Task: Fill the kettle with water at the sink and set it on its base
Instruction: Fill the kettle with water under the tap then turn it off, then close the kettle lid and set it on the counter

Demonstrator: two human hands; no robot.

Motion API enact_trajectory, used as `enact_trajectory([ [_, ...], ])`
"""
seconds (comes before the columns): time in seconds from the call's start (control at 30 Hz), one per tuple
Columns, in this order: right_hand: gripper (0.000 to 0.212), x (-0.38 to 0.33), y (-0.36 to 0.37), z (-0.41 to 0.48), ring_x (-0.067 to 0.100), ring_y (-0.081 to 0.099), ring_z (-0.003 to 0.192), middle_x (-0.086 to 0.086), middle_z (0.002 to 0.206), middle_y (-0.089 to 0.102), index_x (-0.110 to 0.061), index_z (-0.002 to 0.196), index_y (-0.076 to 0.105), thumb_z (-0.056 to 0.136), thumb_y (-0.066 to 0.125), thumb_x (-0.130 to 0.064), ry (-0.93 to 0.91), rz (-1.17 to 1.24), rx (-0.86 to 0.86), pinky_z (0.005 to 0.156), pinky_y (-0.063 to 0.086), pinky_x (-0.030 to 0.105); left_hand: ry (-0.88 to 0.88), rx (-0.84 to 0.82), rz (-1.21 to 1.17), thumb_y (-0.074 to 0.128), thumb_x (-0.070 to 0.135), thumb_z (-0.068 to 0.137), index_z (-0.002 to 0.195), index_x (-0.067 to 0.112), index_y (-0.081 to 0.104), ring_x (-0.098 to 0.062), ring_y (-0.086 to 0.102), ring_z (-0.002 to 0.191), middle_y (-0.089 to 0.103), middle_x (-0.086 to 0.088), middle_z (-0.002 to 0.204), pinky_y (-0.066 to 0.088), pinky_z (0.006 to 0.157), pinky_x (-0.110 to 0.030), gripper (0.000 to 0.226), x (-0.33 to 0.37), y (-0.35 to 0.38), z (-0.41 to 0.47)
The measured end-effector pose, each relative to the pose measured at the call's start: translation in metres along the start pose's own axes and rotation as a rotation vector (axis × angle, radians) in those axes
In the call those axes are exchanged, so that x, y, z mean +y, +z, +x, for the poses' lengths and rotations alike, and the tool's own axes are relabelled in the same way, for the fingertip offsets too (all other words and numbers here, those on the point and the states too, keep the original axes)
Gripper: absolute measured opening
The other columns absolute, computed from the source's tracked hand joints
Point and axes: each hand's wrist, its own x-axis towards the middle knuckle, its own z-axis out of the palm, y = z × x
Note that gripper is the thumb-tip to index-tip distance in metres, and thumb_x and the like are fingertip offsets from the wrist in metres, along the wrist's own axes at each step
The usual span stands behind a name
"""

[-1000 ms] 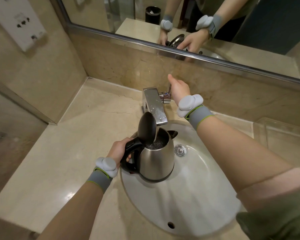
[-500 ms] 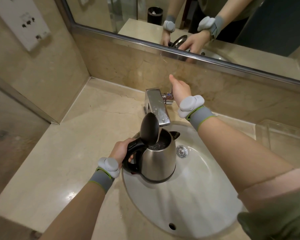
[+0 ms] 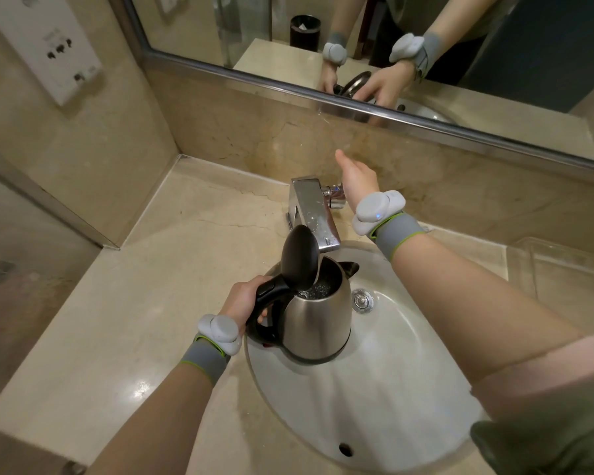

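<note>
Most of the frame is our beige worktop [image 3: 124, 303], with the white sink [image 3: 391, 389] at lower centre. Our left hand [image 3: 242, 303] has its grip closed around the kettle [image 3: 318, 320] handle, holding it under the tap [image 3: 314, 214], lid up. Our right hand [image 3: 359, 178] rests at the tap lever; its grip we cannot tell.

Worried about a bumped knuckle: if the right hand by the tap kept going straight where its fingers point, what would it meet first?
Probably the beige marble wall below the mirror; the right hand points up and away toward it, though depth is unclear.
</note>
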Motion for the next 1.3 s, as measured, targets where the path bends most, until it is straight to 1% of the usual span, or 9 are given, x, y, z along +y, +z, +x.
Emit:
enact_trajectory([
  [0.13, 0.051, 0.000, 0.001, 0.000, 0.025, 0.053, 0.110, 0.008, 0.130, 0.057, -0.009, 0.127, 0.053, 0.091, 0.047, -0.044, -0.010, -0.026, 0.003, 0.093, 0.036, 0.031, 0.002, 0.009, 0.014, 0.058, 0.027, 0.080, 0.057, 0.010, 0.063, -0.021, 0.045, 0.036, 0.048, -0.011, 0.044, 0.035, 0.039, -0.022, 0.030, 0.000, -0.001, 0.001],
  [0.2, 0.052, 0.001, 0.003, 0.000, 0.026, 0.053, 0.116, 0.008, 0.131, 0.057, -0.009, 0.129, 0.052, 0.091, 0.047, -0.043, -0.029, -0.040, 0.013, 0.096, 0.039, 0.032, -0.004, 0.006, 0.016, 0.058, 0.029, 0.080, 0.061, 0.008, 0.063, -0.021, 0.045, 0.035, 0.049, -0.011, 0.044, 0.035, 0.039, -0.020, 0.029, 0.000, 0.000, 0.001],
  [0.3, 0.052, 0.002, 0.006, -0.002, 0.023, 0.052, 0.116, 0.005, 0.136, 0.054, -0.011, 0.134, 0.048, 0.092, 0.046, -0.041, -0.068, -0.072, -0.009, 0.089, 0.036, 0.027, 0.004, 0.009, 0.024, 0.059, 0.030, 0.078, 0.063, 0.007, 0.062, -0.021, 0.045, 0.036, 0.049, -0.012, 0.044, 0.036, 0.039, -0.020, 0.028, 0.000, 0.000, 0.000],
  [0.43, 0.050, 0.007, -0.001, -0.003, 0.021, 0.045, 0.130, 0.002, 0.144, 0.048, -0.015, 0.137, 0.047, 0.093, 0.044, -0.040, -0.078, -0.080, -0.037, 0.096, 0.029, 0.022, 0.011, 0.010, 0.017, 0.059, 0.030, 0.078, 0.063, 0.008, 0.062, -0.023, 0.044, 0.037, 0.049, -0.012, 0.047, 0.035, 0.039, -0.021, 0.027, 0.000, 0.000, 0.000],
  [0.6, 0.043, 0.045, -0.013, -0.021, 0.031, 0.054, 0.107, 0.012, 0.104, 0.056, -0.008, 0.111, 0.062, 0.094, 0.039, -0.041, 0.109, -0.216, 0.049, 0.081, 0.032, 0.029, 0.019, 0.005, 0.027, 0.055, 0.027, 0.082, 0.064, 0.008, 0.063, -0.021, 0.045, 0.037, 0.050, -0.010, 0.045, 0.036, 0.038, -0.020, 0.027, 0.002, 0.000, 0.000],
  [0.7, 0.060, 0.077, -0.018, -0.043, 0.034, 0.050, 0.123, 0.018, 0.128, 0.056, 0.001, 0.126, 0.053, 0.094, 0.037, -0.047, 0.329, -0.326, -0.033, 0.099, 0.036, 0.034, 0.020, 0.011, 0.020, 0.055, 0.026, 0.083, 0.064, 0.008, 0.062, -0.020, 0.045, 0.035, 0.050, -0.008, 0.043, 0.035, 0.037, -0.018, 0.027, 0.002, 0.001, -0.002],
  [0.77, 0.062, 0.090, -0.017, -0.053, 0.034, 0.050, 0.125, 0.018, 0.136, 0.053, 0.001, 0.128, 0.051, 0.093, 0.036, -0.049, 0.366, -0.266, -0.093, 0.106, 0.035, 0.035, 0.013, 0.020, 0.018, 0.055, 0.026, 0.083, 0.064, 0.008, 0.061, -0.018, 0.045, 0.033, 0.050, -0.006, 0.041, 0.034, 0.036, -0.017, 0.026, 0.002, 0.002, -0.003],
  [1.03, 0.062, 0.094, -0.020, -0.081, 0.030, 0.053, 0.118, 0.014, 0.131, 0.056, -0.002, 0.124, 0.054, 0.088, 0.046, -0.052, 0.363, -0.035, -0.019, 0.087, 0.032, 0.029, 0.024, 0.019, 0.017, 0.056, 0.023, 0.083, 0.062, 0.008, 0.059, -0.017, 0.045, 0.033, 0.050, -0.005, 0.041, 0.033, 0.035, -0.018, 0.026, 0.004, 0.009, -0.022],
  [1.3, 0.083, 0.091, -0.046, -0.112, 0.028, 0.053, 0.119, 0.009, 0.136, 0.053, -0.010, 0.136, 0.046, 0.076, 0.047, -0.067, 0.331, -0.019, -0.040, 0.089, 0.034, 0.031, 0.098, 0.008, -0.008, 0.051, 0.023, 0.085, 0.061, 0.005, 0.058, -0.018, 0.040, 0.032, 0.043, -0.006, 0.036, 0.032, 0.038, -0.021, 0.031, -0.006, 0.026, -0.066],
])
